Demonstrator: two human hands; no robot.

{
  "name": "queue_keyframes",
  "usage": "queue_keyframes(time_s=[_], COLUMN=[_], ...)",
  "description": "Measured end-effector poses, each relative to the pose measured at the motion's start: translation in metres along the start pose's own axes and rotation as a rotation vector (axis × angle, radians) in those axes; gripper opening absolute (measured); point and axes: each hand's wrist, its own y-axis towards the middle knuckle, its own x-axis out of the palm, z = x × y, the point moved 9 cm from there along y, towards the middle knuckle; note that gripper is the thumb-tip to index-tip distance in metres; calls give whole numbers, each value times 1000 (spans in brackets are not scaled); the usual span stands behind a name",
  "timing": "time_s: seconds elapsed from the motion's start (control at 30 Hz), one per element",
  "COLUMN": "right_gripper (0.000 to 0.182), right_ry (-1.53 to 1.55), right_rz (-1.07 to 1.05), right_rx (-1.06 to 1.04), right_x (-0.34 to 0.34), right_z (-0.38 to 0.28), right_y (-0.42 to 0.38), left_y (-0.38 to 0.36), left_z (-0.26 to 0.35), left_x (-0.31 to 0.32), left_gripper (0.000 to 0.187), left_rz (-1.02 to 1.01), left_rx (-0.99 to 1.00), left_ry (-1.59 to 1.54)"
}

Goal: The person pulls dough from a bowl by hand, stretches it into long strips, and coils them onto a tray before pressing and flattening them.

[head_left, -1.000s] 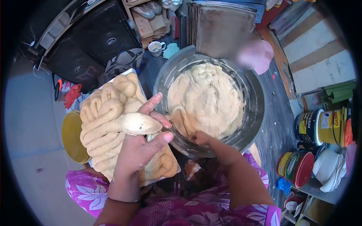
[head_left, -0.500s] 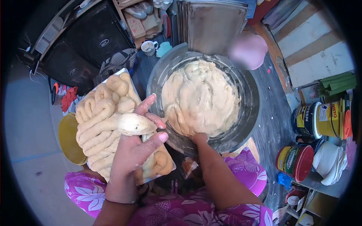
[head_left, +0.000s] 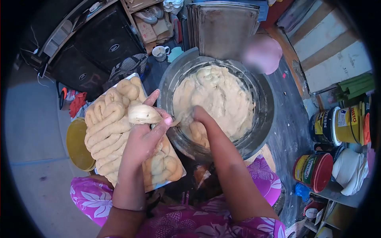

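A wide grey basin [head_left: 266, 115] holds a large mass of pale dough [head_left: 222, 103]. My left hand [head_left: 145, 137] holds a smooth lump of dough [head_left: 143, 114], thumb and fingers closed round its tapered end at the basin's left rim. From that end a thin strand of dough stretches toward my right hand [head_left: 194, 115], which is down at the left side of the dough mass; its fingers are hidden. Under and left of my left hand, a tray [head_left: 183, 173] is covered with thick twisted ropes of dough [head_left: 105, 137].
Stacked metal trays [head_left: 224, 31] stand behind the basin, with a pink round object [head_left: 262, 54] beside them and a white mug [head_left: 160, 53] to the left. Paint buckets [head_left: 313, 171] are at the right. A yellow tub [head_left: 79, 144] sits left of the tray.
My right hand has moved left and up, from the basin's front edge to the dough's left side. My left hand's thumb and fingers have closed on the lump's end, and a strand now stretches out.
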Motion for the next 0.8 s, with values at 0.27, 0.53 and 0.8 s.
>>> queue_keyframes(time_s=[0.27,0.53,0.8], right_gripper=[56,69,55], right_ry=[21,700,483], right_rz=[315,-70,-141], right_rx=[320,212,229], right_x=[37,150,107], right_z=[49,49,28], right_y=[0,-58,-81], left_y=[3,3,-11], left_z=[2,3,31], left_x=[4,5,25], left_gripper=[24,51,55], left_rz=[-64,-87,-136], left_rx=[87,155,107], left_ry=[111,220,343])
